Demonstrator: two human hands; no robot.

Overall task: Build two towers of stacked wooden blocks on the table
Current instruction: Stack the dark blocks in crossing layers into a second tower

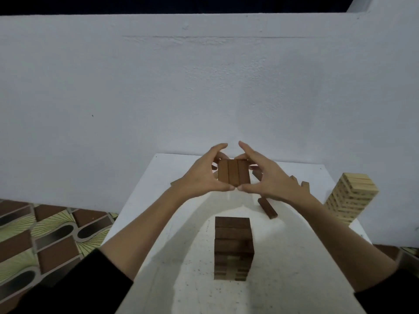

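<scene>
Above the white table (294,245), the left hand (199,177) and right hand (269,180) together clasp a flat row of three dark brown wooden blocks (234,174), fingers curled round its outer edges. The dark block tower (233,248) stands nearer the camera; the pale pine tower (350,198) sits at the right edge. These blocks look stiff, light and smooth, so the row likely slips apart unless squeezed evenly from both sides
</scene>
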